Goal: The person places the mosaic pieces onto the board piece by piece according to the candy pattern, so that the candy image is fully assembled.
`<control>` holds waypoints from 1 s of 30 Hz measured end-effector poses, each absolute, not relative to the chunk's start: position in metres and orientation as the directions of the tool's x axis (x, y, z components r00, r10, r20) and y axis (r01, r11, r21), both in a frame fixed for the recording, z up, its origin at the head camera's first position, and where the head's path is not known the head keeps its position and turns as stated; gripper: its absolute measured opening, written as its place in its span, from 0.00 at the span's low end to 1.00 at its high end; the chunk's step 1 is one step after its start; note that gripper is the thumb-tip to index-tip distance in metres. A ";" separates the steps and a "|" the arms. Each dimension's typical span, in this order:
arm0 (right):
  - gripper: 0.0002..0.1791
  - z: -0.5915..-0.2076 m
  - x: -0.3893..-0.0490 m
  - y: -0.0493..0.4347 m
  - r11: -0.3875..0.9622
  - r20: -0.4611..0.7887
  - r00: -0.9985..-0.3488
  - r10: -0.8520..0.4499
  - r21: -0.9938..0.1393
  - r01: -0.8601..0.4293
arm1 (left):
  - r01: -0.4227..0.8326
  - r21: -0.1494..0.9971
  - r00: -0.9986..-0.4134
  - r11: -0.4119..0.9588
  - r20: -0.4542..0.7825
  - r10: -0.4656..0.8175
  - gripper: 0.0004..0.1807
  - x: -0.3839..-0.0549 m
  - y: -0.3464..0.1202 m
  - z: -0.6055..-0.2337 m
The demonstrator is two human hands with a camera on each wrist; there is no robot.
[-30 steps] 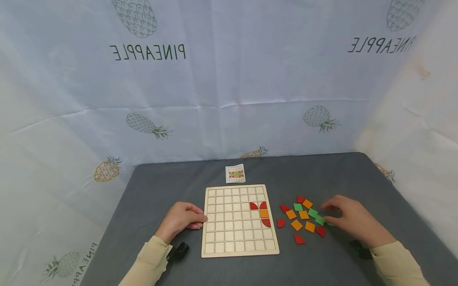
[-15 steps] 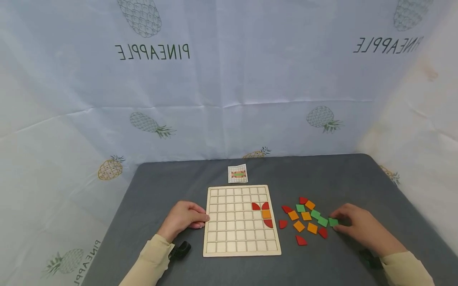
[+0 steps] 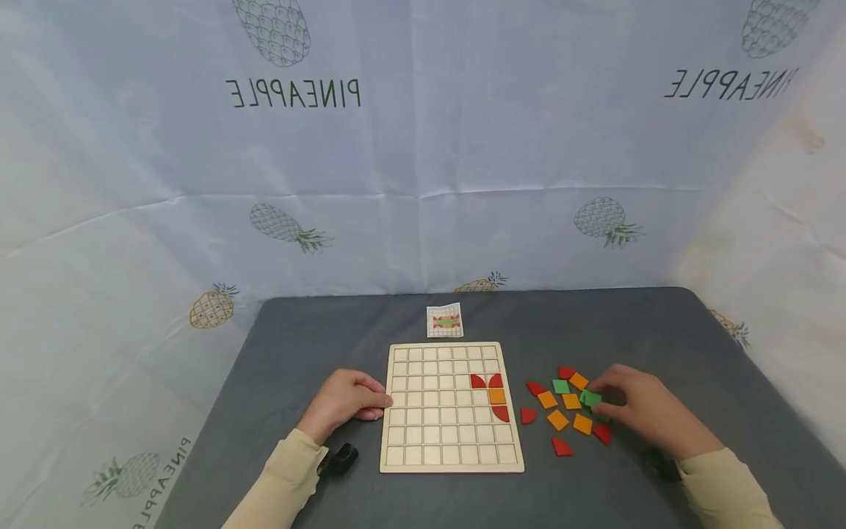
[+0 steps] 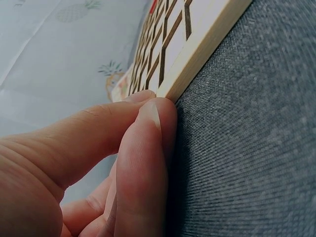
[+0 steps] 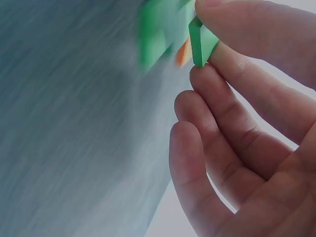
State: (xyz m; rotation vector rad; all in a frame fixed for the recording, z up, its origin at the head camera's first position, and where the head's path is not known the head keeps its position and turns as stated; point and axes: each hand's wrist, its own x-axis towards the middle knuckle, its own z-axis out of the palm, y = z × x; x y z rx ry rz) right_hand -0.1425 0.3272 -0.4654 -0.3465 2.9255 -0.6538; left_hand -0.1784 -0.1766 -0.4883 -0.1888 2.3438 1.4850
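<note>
My left hand pinches the left edge of a pale wooden grid board that lies flat on the table. In the left wrist view, the thumb and index finger meet at the board's rim. Red quarter-circle tiles and one orange square tile sit in the board's right-hand cells. My right hand holds a green square tile between thumb and fingers, over the right side of the loose tiles. Other green pieces beneath this hand are partly hidden, and blurred in the right wrist view.
Loose orange squares, red quarter circles and a green square lie scattered right of the board. Behind it lies a small pattern card. The grey table ends at a pineapple-print cloth.
My right hand reached the outermost green tile, took hold of it and moved left to the other green tiles. My left hand has stayed on the board's edge. The head view has shifted slightly.
</note>
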 end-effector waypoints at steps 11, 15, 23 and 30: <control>0.10 -0.463 -0.168 0.246 0.810 -0.024 -0.936 -0.352 -0.508 -0.292 | -0.283 0.851 -0.931 0.442 -0.355 0.088 0.14 -0.181 -0.174 -0.487; 0.11 -0.465 -0.174 0.218 0.784 0.001 -0.919 -0.395 -0.520 -0.338 | -0.285 0.852 -0.930 0.440 -0.357 0.089 0.14 -0.182 -0.174 -0.487; 0.12 -0.465 -0.177 0.180 0.769 0.019 -0.897 -0.442 -0.508 -0.389 | -0.293 0.848 -0.927 0.443 -0.365 0.085 0.14 -0.180 -0.175 -0.487; 0.11 -0.468 -0.176 0.172 0.764 0.065 -0.872 -0.486 -0.453 -0.459 | -0.297 0.845 -0.926 0.444 -0.368 0.080 0.14 -0.179 -0.175 -0.486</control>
